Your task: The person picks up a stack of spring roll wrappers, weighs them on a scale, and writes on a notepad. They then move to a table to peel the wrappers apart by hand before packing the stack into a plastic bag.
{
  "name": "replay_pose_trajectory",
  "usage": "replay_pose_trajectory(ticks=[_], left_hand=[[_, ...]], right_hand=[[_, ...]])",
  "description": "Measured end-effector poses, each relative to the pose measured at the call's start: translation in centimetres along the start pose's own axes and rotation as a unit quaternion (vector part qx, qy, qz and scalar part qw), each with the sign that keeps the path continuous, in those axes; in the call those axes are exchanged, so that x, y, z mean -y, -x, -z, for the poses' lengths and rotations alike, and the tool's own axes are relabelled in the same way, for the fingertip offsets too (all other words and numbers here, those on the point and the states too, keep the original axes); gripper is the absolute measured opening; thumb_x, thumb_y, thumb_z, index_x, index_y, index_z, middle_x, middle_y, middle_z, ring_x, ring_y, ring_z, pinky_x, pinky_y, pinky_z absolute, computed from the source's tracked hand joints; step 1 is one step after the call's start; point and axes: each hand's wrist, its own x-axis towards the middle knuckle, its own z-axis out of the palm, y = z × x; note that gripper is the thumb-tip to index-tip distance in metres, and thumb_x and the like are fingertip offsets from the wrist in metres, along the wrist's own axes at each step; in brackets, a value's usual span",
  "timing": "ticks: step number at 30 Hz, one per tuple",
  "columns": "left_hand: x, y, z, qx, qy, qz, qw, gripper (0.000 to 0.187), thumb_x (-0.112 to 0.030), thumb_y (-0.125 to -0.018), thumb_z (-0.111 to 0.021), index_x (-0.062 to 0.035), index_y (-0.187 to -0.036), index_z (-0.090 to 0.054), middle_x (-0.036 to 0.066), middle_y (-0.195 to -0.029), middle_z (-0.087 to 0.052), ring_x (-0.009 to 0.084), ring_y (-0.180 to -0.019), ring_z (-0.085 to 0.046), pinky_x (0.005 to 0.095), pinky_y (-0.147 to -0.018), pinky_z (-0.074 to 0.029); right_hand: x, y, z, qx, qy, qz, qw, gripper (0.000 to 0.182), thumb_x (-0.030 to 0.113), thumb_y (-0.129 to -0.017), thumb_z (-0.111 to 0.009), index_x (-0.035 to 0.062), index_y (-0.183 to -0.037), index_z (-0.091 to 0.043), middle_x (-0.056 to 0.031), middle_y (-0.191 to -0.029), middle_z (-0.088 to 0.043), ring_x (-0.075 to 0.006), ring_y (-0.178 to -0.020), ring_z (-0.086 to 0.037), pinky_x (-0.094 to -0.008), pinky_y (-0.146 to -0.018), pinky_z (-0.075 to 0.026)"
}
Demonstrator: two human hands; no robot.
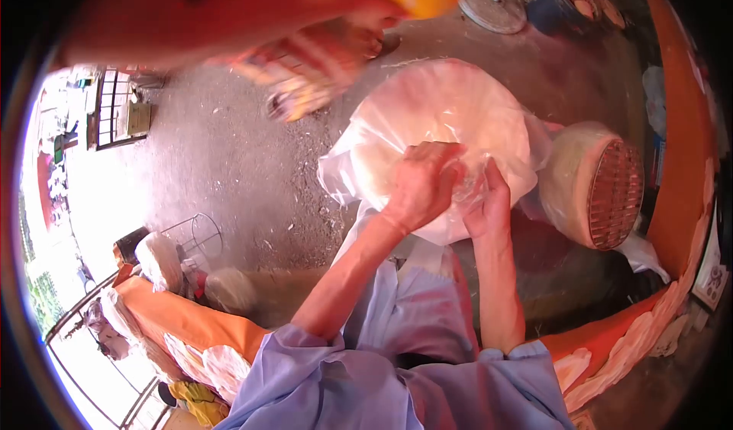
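Note:
A wide, round, pale stack or bundle [450,86] stands in front of my knees, wrapped in a clear plastic bag [508,136] whose loose edges spread out around it. Over its near half, my left hand [426,184] is closed, knuckles up, on gathered plastic. Close beside it, my right hand [489,205] has its fingers curled and thumb raised, pinching the same bunched plastic. Glare on the film hides exactly what lies inside. Just to the right, another plastic-wrapped round bundle [563,178] lies on its side, a brown slatted grid [615,193] on its end.
Blurred red and orange clothing [229,22] of another person crosses the top left. A dark bucket [561,6] with pale pieces stands at the far right. Orange ledges [191,315] flank me, pale flat pieces [225,367] along them. A wire stand [200,235] is at left.

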Motion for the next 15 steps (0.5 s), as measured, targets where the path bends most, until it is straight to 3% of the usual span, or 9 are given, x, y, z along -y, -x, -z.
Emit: replay_pose_trajectory(ticks=[3,5,6,8,10,11,13,15], left_hand=[[0.3,0.7,-0.3,-0.007,-0.006,-0.047,0.999,0.027,-0.004,-0.076,-0.063,0.001,-0.103,-0.063,0.015,-0.094,-0.066,0.0355,-0.091,-0.061,0.0424,-0.083,-0.046],[0.3,1.6,0.1,0.043,-0.016,-0.066,0.997,0.034,-0.002,-0.075,-0.061,0.0031,-0.108,-0.06,0.018,-0.103,-0.064,0.0361,-0.099,-0.06,0.0432,-0.089,-0.046],[0.0,1.9,0.4,0.024,-0.012,-0.068,0.997,0.036,-0.001,-0.075,-0.061,0.0031,-0.11,-0.059,0.018,-0.107,-0.063,0.0362,-0.102,-0.06,0.0432,-0.092,-0.045],[-0.8,2.7,1.0,-0.01,-0.004,-0.072,0.997,0.04,-0.001,-0.075,-0.061,0.0031,-0.115,-0.057,0.019,-0.115,-0.061,0.0362,-0.108,-0.058,0.0431,-0.097,-0.044],[-0.8,3.6,2.5,0.019,0.033,-0.037,0.999,0.045,-0.001,-0.075,-0.064,0.0024,-0.119,-0.054,0.02,-0.12,-0.058,0.0367,-0.112,-0.057,0.043,-0.098,-0.044],[-0.8,4.4,3.4,0.016,0.056,-0.026,0.998,0.046,-0.001,-0.074,-0.065,0.0017,-0.119,-0.055,0.02,-0.119,-0.058,0.0369,-0.112,-0.057,0.043,-0.096,-0.046],[0.0,6.9,4.8,-0.012,0.077,-0.006,0.997,0.04,0.003,-0.075,-0.066,-0.0016,-0.114,-0.058,0.018,-0.111,-0.062,0.0328,-0.101,-0.063,0.0381,-0.085,-0.052],[1.0,9.2,7.2,-0.045,0.078,0.1,0.991,0.03,0.004,-0.078,-0.066,-0.0029,-0.108,-0.061,0.014,-0.101,-0.066,0.0237,-0.085,-0.067,0.0312,-0.075,-0.053]], right_hand=[[-1.6,-0.4,-1.6,-0.018,0.003,0.005,1.0,0.04,0.036,-0.098,-0.05,0.0,-0.113,-0.055,-0.0084,-0.104,-0.063,-0.0202,-0.098,-0.06,-0.0342,-0.09,-0.048],[-1.6,-0.7,-2.9,-0.019,0.127,-0.009,0.992,0.039,0.035,-0.097,-0.052,0.0005,-0.112,-0.057,-0.007,-0.102,-0.062,-0.0186,-0.098,-0.059,-0.032,-0.089,-0.046],[-1.6,-0.9,-4.0,-0.018,0.188,-0.014,0.982,0.038,0.035,-0.096,-0.053,0.0007,-0.112,-0.058,-0.0063,-0.102,-0.062,-0.0178,-0.098,-0.059,-0.0309,-0.089,-0.045],[-2.0,-1.2,-5.6,-0.065,0.319,0.082,0.942,0.033,0.031,-0.095,-0.056,0.0008,-0.107,-0.061,-0.0061,-0.098,-0.063,-0.0171,-0.094,-0.058,-0.028,-0.086,-0.044],[-1.6,-2.2,-6.0,-0.075,0.41,0.186,0.89,0.029,0.029,-0.095,-0.057,0.0014,-0.103,-0.062,-0.0068,-0.098,-0.064,-0.0174,-0.092,-0.059,-0.0279,-0.085,-0.044],[-1.3,-2.4,-6.1,-0.074,0.318,0.179,0.928,0.025,0.027,-0.096,-0.055,0.0047,-0.087,-0.06,-0.0097,-0.095,-0.065,-0.0196,-0.091,-0.06,-0.0307,-0.086,-0.044],[-1.5,-2.2,-5.5,-0.037,0.261,0.193,0.945,0.027,0.027,-0.097,-0.053,0.0072,-0.079,-0.055,-0.0115,-0.093,-0.066,-0.0216,-0.091,-0.06,-0.0326,-0.086,-0.044],[-1.8,-1.8,-6.2,-0.035,0.249,0.198,0.947,0.036,0.031,-0.098,-0.05,0.0106,-0.069,-0.046,-0.0136,-0.084,-0.065,-0.0242,-0.088,-0.06,-0.0354,-0.083,-0.044]])
